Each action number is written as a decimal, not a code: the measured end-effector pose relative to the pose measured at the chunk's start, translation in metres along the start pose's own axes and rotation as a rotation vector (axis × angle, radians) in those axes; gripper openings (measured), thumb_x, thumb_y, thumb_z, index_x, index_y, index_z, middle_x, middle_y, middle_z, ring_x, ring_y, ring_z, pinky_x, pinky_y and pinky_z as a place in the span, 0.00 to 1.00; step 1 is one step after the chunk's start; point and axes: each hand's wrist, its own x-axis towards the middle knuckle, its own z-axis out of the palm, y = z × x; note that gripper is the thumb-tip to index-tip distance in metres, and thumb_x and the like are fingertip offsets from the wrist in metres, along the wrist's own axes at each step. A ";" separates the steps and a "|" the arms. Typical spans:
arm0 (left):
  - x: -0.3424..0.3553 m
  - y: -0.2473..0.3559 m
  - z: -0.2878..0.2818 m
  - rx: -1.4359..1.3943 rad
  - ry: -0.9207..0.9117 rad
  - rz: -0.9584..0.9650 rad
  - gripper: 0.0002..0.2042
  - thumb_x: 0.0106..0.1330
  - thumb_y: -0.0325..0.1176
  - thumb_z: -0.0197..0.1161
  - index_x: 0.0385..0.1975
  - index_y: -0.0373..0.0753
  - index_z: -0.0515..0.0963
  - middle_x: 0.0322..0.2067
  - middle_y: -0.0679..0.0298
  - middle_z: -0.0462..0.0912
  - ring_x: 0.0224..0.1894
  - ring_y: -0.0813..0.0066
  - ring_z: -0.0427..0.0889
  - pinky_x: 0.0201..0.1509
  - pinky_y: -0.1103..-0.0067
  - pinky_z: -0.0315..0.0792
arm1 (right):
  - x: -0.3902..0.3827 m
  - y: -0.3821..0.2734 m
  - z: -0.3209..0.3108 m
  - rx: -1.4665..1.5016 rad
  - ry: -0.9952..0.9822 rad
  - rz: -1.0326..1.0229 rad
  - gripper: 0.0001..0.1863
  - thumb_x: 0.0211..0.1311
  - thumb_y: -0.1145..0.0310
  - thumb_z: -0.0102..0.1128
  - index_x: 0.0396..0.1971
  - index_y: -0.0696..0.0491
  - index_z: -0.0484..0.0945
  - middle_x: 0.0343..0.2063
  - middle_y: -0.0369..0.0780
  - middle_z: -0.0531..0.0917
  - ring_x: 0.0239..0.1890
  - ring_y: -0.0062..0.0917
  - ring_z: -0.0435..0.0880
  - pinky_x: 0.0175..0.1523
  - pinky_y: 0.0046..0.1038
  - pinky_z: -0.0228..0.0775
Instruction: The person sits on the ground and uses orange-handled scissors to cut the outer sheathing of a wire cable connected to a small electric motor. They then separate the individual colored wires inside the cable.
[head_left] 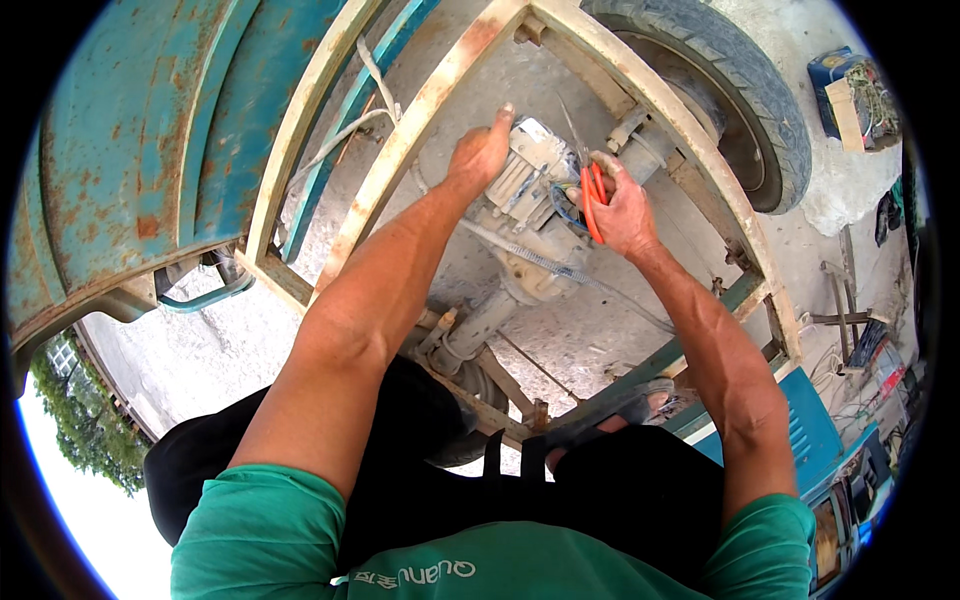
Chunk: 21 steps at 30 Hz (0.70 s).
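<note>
A dusty grey finned motor sits on the axle housing within a metal frame. My left hand is at the motor's left side with its thumb pointing up. Its fingers look curled in and are mostly hidden, so what they grip does not show. In my right hand is a pair of red-handled pliers, closed in the fingers, with the jaws beside the motor's right end. Blue wire loops out there, close to the pliers. A thin stiff wire sticks up beyond the jaws.
Cream-painted frame rails surround the axle, with a large tyre at the far right. A rusty teal panel rises on the left. A corrugated hose crosses below the motor. A blue box stands on the floor at right.
</note>
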 end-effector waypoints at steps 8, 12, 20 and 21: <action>0.008 -0.008 -0.001 0.084 0.052 -0.040 0.44 0.70 0.71 0.39 0.58 0.31 0.79 0.61 0.40 0.77 0.67 0.46 0.74 0.71 0.60 0.64 | -0.055 -0.054 -0.132 -0.542 -0.452 -0.122 0.30 0.61 0.59 0.69 0.62 0.48 0.72 0.37 0.52 0.86 0.40 0.50 0.86 0.47 0.44 0.78; 0.008 -0.007 0.000 0.104 0.077 -0.033 0.44 0.70 0.70 0.39 0.60 0.31 0.78 0.61 0.40 0.77 0.67 0.46 0.73 0.71 0.60 0.64 | -0.123 -0.061 -0.190 -0.435 -0.407 0.093 0.30 0.60 0.66 0.70 0.61 0.52 0.71 0.33 0.46 0.84 0.34 0.39 0.85 0.44 0.39 0.77; 0.008 -0.008 0.002 0.154 0.120 0.066 0.40 0.73 0.65 0.39 0.57 0.31 0.80 0.61 0.39 0.76 0.66 0.43 0.73 0.70 0.57 0.64 | -0.222 0.009 -0.122 0.246 0.045 0.353 0.26 0.63 0.74 0.65 0.61 0.59 0.70 0.22 0.33 0.77 0.25 0.15 0.77 0.34 0.22 0.72; 0.007 -0.005 0.001 0.156 0.115 0.091 0.37 0.74 0.63 0.41 0.56 0.32 0.80 0.61 0.39 0.76 0.65 0.42 0.74 0.69 0.57 0.65 | -0.227 0.016 -0.106 0.294 0.064 0.357 0.22 0.67 0.71 0.59 0.59 0.60 0.70 0.20 0.33 0.77 0.22 0.17 0.77 0.31 0.23 0.71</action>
